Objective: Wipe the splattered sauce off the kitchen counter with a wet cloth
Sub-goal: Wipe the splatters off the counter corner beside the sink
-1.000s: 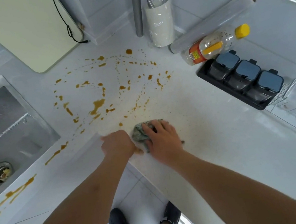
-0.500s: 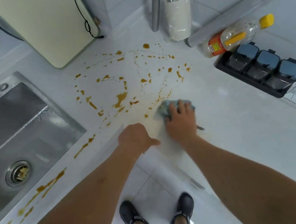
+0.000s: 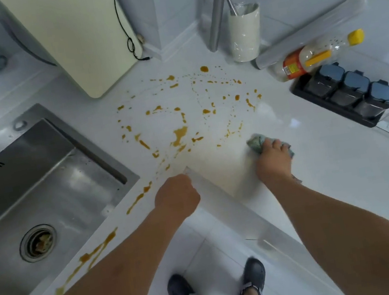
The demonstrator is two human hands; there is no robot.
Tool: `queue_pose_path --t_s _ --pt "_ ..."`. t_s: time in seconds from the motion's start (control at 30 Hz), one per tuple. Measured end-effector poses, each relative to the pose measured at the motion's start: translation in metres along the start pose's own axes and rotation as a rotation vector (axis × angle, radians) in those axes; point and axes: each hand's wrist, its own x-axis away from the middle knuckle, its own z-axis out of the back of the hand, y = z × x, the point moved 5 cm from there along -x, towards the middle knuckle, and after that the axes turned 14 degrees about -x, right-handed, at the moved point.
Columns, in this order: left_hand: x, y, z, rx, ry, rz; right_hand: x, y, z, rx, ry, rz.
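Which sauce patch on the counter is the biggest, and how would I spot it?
Start at the steel sink and move right across the white counter into the brown splatter. The biggest sauce patch lies mid-field, left of the cloth under the right hand. Unlike the surrounding dots, it is one solid blob trailing down-left.

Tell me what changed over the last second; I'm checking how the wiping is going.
The right hand slid the cloth along the counter, away from the left hand and toward the black spice rack, keeping it gripped throughout. The left hand stayed fisted at the counter's edge. The sauce splatter farther back looks unchanged.
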Motion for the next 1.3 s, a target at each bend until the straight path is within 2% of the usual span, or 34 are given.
queue_pose_path --t_s 0.07,0.17,0.23,0.3,0.37,0.43,0.53,0.6,0.67,0.73,0.87,0.93,1.0,1.07,1.2,1.3 --pt "0.003 -0.006 -0.001 -0.033 -0.016 0.002 0.007 -0.048 -0.024 -0.005 -0.029 0.052" --pt "0.006 -0.010 -0.002 -0.047 -0.008 -0.026 0.038 -0.119 -0.063 -0.007 -0.079 0.257" --pt "0.005 -0.008 0.002 -0.052 0.023 -0.056 0.066 -0.143 -0.080 -0.032 -0.107 0.388" --pt "-0.001 -0.007 0.010 -0.061 0.055 -0.064 0.088 -0.134 -0.082 -0.025 -0.180 0.509" --pt "-0.006 -0.007 0.015 -0.041 0.059 -0.053 0.090 -0.093 -0.071 -0.004 -0.221 0.574" --pt "-0.009 -0.008 0.014 0.000 0.031 -0.063 0.077 -0.036 -0.047 -0.020 -0.161 0.515" --pt "-0.008 -0.007 0.006 0.024 -0.023 -0.077 0.046 0.040 -0.007 -0.041 -0.077 0.236" --pt "-0.007 -0.008 0.003 0.037 -0.040 -0.083 0.030 0.048 0.003 -0.037 0.004 0.061" --pt "-0.007 -0.010 0.002 0.059 -0.031 -0.081 0.022 0.018 -0.003 -0.007 0.053 -0.020" --pt "-0.007 -0.010 0.003 0.061 -0.033 -0.069 0.024 -0.036 -0.022 -0.030 0.014 0.044" --pt "-0.009 0.004 0.013 -0.011 0.003 -0.087 0.069 -0.117 -0.071 -0.048 -0.124 0.328" --pt "-0.009 0.016 0.023 0.003 0.031 -0.072 0.091 -0.110 -0.076 -0.071 -0.174 0.450" --pt "-0.011 0.027 0.031 0.016 0.033 -0.053 0.099 -0.074 -0.066 -0.097 -0.221 0.528" --pt "-0.012 0.036 0.035 0.019 0.022 -0.027 0.096 -0.021 -0.045 -0.111 -0.221 0.494" --pt "-0.013 0.048 0.026 0.080 -0.013 0.041 0.073 0.075 0.012 -0.087 -0.112 0.241" --pt "-0.017 0.052 0.019 0.116 -0.048 0.080 0.034 0.094 0.038 -0.077 -0.039 0.028"
